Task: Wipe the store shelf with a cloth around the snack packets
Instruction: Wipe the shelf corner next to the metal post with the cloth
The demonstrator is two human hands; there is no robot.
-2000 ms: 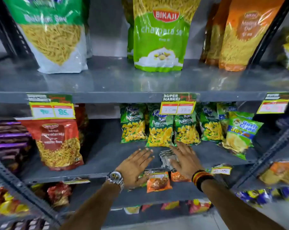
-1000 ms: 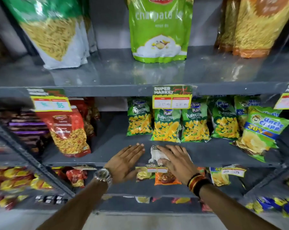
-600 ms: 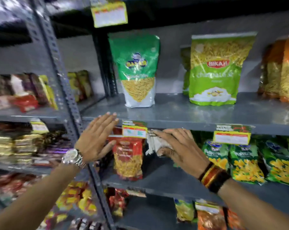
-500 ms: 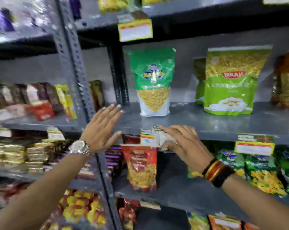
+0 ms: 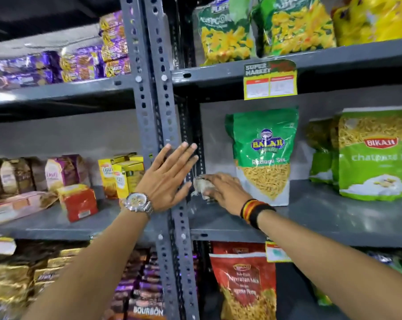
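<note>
With our right hand (image 5: 227, 190) closed on the cloth (image 5: 201, 187) and our left hand (image 5: 166, 179) spread empty, we risk toppling the green packet (image 5: 263, 155) (upright at three o'clock) sweeping right.

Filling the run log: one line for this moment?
phase: wiping | right hand: pressing cloth on shelf, left of Balaji packet | left hand: open, raised, empty

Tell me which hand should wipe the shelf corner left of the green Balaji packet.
Right. The right hand already presses the cloth onto the shelf beside the Balaji packet. The left hand is open, empty, raised at the upright post.
</note>
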